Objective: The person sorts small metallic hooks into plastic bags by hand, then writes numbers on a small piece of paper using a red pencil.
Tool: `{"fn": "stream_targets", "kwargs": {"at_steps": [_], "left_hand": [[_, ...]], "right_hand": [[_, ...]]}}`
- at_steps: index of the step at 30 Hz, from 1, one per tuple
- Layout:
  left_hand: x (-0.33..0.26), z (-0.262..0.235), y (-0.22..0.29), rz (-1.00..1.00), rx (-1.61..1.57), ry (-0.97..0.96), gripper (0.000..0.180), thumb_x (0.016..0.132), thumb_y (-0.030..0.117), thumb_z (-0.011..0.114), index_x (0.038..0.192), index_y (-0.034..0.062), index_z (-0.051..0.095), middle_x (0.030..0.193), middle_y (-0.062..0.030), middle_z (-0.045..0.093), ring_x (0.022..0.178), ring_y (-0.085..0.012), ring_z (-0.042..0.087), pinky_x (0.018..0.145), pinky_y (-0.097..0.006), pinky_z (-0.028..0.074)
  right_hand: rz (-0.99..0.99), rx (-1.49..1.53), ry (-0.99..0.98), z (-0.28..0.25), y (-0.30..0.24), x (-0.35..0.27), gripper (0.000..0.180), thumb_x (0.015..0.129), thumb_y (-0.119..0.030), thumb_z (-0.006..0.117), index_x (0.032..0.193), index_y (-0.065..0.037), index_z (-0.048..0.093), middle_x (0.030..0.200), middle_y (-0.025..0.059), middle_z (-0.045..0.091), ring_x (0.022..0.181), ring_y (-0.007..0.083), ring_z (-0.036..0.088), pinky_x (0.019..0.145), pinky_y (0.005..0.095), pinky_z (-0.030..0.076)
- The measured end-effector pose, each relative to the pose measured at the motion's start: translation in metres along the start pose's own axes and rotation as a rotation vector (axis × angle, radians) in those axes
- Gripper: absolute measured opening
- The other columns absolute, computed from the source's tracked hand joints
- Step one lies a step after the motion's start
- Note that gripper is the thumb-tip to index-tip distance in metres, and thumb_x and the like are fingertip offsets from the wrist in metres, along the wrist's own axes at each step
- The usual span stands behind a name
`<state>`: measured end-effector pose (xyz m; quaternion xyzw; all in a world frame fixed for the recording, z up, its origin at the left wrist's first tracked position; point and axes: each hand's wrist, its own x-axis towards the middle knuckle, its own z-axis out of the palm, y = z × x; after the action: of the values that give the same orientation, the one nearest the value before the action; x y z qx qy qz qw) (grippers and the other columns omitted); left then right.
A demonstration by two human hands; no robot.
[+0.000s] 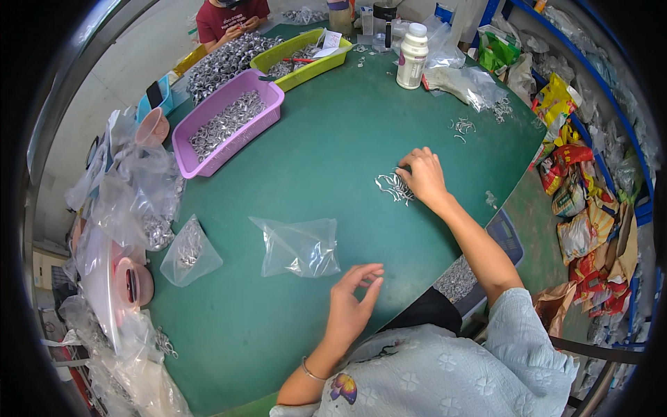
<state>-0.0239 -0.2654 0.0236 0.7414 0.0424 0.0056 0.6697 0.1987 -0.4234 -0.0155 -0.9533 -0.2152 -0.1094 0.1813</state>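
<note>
A small pile of silver curved metal pieces (393, 188) lies on the green table. At its right edge is my right hand (422, 174), fingers bent down and pinched together at the pieces; the fingertips are partly hidden. My left hand (353, 297) hovers near the table's front edge, its fingers loosely curved and apart, with nothing in them. Just beyond it to the left lies a clear plastic bag (299, 247), flat and seemingly without contents. Another clear bag (191, 254), farther left, holds some metal pieces.
A purple basket (273, 104) and a yellow-green basket (295, 82) hold metal pieces at the far left, beside a large heap (229, 62). A white bottle (413, 55) stands at the back. Plastic bags (149, 187) crowd the left edge. Opposite, another person (233, 21) is working.
</note>
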Motion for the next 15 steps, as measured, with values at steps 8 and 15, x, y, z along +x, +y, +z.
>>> {"fn": "stream_targets", "kwargs": {"at_steps": [8, 15], "left_hand": [[0.002, -0.001, -0.001, 0.015, 0.019, 0.015, 0.02, 0.081, -0.001, 0.057, 0.101, 0.0001, 0.059, 0.092, -0.0068, 0.062, 0.083, -0.0115, 0.056, 0.073, -0.023, 0.044], [-0.001, -0.003, 0.009, 0.046, 0.052, 0.016, 0.02, 0.081, -0.001, 0.056, 0.1, -0.0002, 0.059, 0.09, -0.0065, 0.062, 0.082, -0.0119, 0.056, 0.074, -0.024, 0.044]], "right_hand": [[-0.056, -0.203, 0.002, 0.015, 0.002, 0.002, 0.007, 0.068, 0.0, 0.055, 0.072, -0.001, 0.06, 0.079, 0.013, 0.058, 0.086, 0.0266, 0.051, 0.071, 0.0363, 0.039], [-0.052, -0.185, 0.08, 0.01, 0.004, 0.0, 0.01, 0.067, 0.002, 0.055, 0.076, -0.001, 0.06, 0.08, 0.0138, 0.058, 0.086, 0.0268, 0.052, 0.071, 0.0363, 0.04]]}}
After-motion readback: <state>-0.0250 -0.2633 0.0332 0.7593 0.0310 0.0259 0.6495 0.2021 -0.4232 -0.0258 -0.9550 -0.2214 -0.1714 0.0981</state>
